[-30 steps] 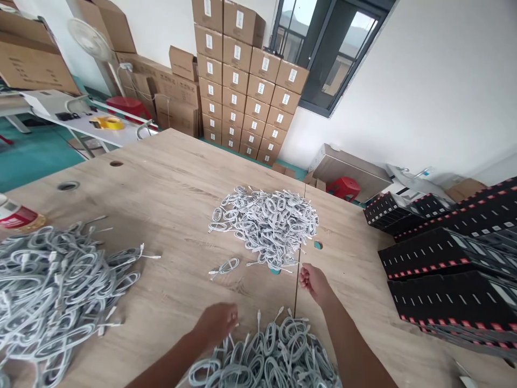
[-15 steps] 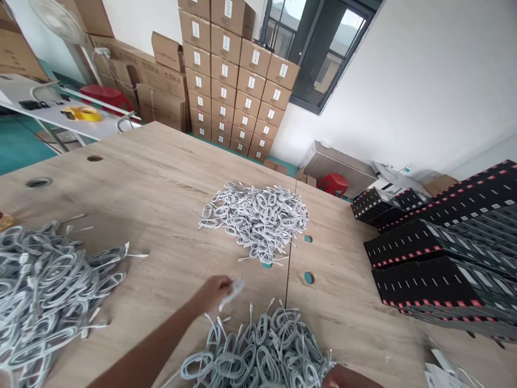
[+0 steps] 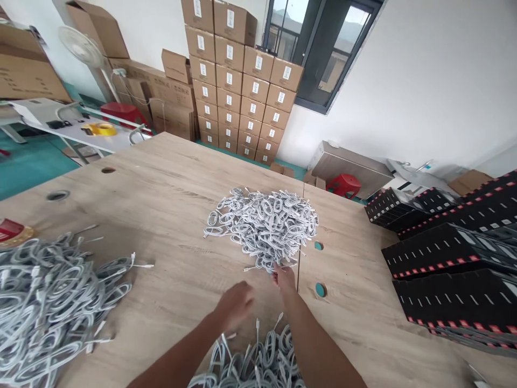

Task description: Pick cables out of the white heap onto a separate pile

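Coiled cable heap (image 3: pixel 264 223) — white, small oval bundles, mounded mid-worktop. Near heap (image 3: pixel 258 361) — grey coils, loose, at front edge.

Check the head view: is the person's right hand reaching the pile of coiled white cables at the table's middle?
Yes, the right hand touches the near edge of the coiled white cable pile.

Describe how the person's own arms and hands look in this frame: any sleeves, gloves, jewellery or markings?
Both forearms are bare as far as the frame shows; no sleeve edge is in view. The left hand and right hand wear no gloves, and no watch, ring, wristband or marking is visible on either.
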`<state>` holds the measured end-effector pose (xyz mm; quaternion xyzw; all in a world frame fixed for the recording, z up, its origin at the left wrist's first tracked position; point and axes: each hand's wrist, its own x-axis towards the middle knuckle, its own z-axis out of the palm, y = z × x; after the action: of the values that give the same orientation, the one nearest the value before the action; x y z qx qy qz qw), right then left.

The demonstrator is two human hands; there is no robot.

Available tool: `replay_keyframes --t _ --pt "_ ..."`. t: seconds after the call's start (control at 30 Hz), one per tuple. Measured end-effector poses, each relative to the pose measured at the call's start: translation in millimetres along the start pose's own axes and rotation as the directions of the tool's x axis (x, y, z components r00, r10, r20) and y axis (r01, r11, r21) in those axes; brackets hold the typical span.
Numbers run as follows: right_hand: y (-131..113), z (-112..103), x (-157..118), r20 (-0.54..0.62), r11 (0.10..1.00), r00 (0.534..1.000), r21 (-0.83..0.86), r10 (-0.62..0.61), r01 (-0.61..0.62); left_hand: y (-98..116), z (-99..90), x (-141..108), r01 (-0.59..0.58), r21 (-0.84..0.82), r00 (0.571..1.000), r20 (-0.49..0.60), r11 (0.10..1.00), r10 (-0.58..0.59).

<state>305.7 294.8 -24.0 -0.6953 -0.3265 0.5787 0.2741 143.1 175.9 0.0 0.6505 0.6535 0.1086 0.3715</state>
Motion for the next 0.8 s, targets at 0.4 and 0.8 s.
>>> replay_keyframes --t 0.4,0.8 --pt "19.8 -111.1 -29.3 0.217 0.992 0.976 0.121 0.005 -0.032 5.8 -3.8 85.1 0.073 0.2 0.997 -0.05 0.977 -0.065" --pt "36.1 -116.9 -116.6 0.633 0.897 0.768 -0.393 0.103 0.203 -30.9 10.4 -94.6 -0.191 -0.032 0.964 0.18 0.981 0.194"
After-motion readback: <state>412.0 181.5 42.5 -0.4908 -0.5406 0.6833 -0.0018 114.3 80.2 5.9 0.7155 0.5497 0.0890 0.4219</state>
